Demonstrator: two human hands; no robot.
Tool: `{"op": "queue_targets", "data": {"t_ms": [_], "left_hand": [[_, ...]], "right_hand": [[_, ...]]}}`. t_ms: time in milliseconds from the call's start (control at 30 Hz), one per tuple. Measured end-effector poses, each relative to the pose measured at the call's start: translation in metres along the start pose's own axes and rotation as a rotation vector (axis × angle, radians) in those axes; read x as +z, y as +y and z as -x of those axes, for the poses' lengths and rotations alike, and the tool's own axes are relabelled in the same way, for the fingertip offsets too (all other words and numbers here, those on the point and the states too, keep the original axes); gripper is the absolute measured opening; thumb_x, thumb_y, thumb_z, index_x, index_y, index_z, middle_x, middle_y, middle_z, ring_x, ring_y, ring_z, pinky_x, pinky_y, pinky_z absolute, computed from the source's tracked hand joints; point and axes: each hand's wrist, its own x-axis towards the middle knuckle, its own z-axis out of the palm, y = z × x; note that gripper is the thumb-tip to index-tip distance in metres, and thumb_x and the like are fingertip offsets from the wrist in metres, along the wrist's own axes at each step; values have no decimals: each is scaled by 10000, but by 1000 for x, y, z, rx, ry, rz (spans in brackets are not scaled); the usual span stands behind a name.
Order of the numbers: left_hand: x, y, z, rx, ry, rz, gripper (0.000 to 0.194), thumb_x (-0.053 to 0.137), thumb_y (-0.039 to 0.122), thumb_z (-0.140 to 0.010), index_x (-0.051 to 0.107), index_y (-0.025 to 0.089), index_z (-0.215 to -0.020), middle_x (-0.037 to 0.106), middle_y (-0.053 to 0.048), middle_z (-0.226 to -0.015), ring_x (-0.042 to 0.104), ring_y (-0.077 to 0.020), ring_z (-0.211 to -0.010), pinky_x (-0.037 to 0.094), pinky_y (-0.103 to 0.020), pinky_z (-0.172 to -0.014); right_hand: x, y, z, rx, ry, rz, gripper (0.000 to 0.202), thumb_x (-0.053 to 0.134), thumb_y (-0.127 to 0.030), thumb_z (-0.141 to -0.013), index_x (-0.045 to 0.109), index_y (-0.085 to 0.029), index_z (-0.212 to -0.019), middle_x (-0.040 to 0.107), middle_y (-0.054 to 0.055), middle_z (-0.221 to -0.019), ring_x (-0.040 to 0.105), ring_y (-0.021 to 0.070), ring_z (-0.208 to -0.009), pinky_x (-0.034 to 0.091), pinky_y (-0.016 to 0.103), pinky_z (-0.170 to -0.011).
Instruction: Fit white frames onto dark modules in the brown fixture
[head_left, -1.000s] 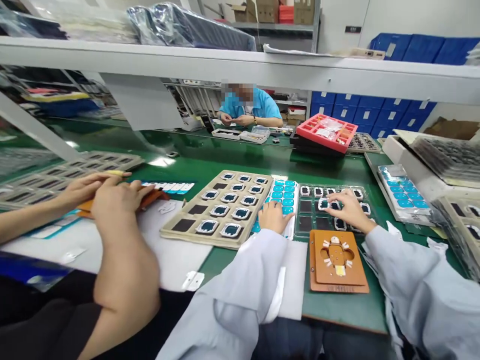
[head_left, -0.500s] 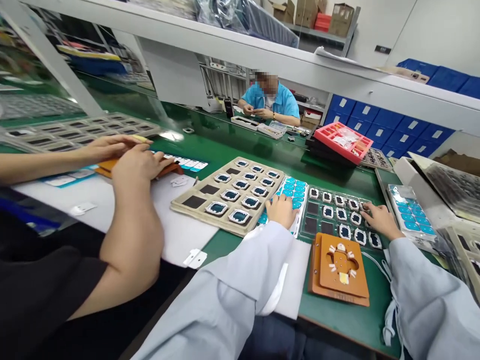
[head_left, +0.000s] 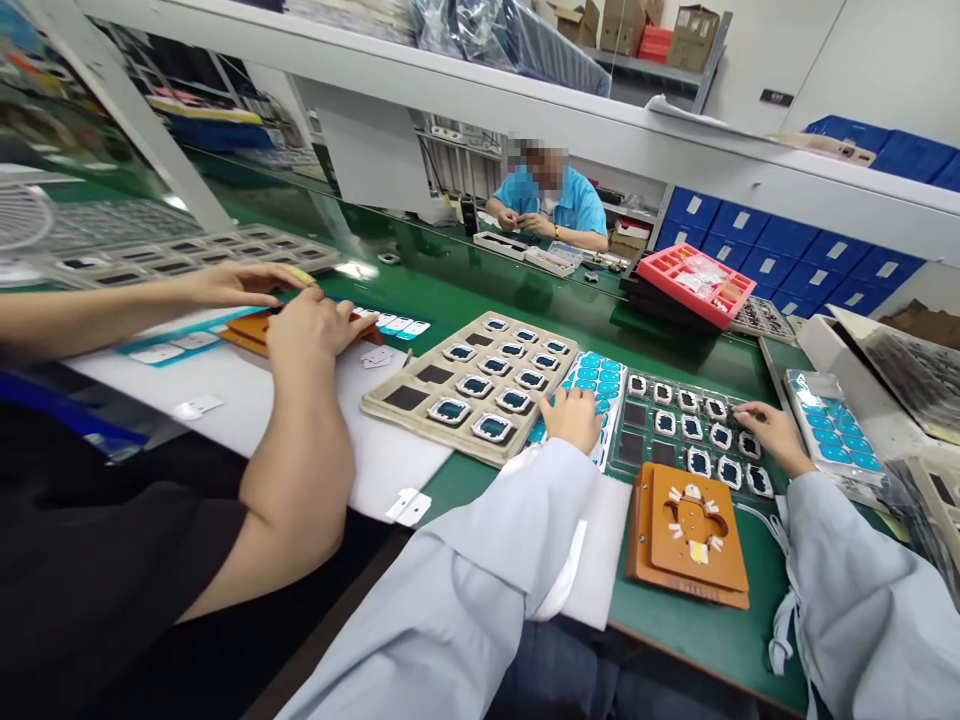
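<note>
I'm resting my unclenched left hand left of the mostly filled tray, three pockets bare, my right hand, grip unclear, at its right.

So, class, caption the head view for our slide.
Left hand over a sheet of blue labels, right hand at a clear tray of white-rimmed parts, orange fixture nearby.

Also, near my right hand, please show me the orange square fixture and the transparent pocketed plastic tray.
Orange square fixture [head_left: 671,556], head view: lower left of upper plate.
Transparent pocketed plastic tray [head_left: 631,449], head view: dark lower-left pocket.
</note>
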Motion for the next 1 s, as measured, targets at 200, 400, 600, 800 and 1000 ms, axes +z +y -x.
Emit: {"op": "queue_targets", "data": {"t_ms": [200,400,600,800,1000], "left_hand": [[-4,3,7,40,59,34,264,595,222,-873,640,266,-1129,572,-73,-1386,400,-348,-1320,292,-618,-1053],[-2,5,11,121,103,21,249,584,273,-887,664,290,-1122,557,-54,-1381,383,-326,-1312,262,-629,-1078],[2,4,12,124,76,-38,185,625,331,-876,731,264,-1011,570,-75,-1360,409,-341,-1291,289,-662,-1058],[4,6,14,152,163,-18,217,549,384,-941,722,388,-1071,453,14,-1512,350,-337,-1365,146,-740,-1087],[5,6,16,237,185,0,227,542,350,-946,733,412,-1051,526,7,-1455,333,-345,-1391,123,-766,-1075]], "right_hand": [[-23,-29,39,-33,66,-242,562,677,-718,-695,711,-186,-871,715,107,-936,639,259,-827,535,394,-742],[-36,-57,114,1,0,-496,372,796,-568,-701,738,-241,-869,713,80,-912,651,231,-771,564,326,-633],[-25,-74,155,78,-130,-860,279,853,-465,-691,757,-273,-868,681,48,-793,649,187,-629,572,272,-516],[-20,-78,157,-60,-202,-797,257,825,-466,-733,743,-238,-817,657,59,-819,636,186,-706,578,267,-586],[-21,-76,158,-155,-229,-640,339,771,-547,-766,697,-222,-831,661,55,-785,617,188,-694,557,288,-628]]}}
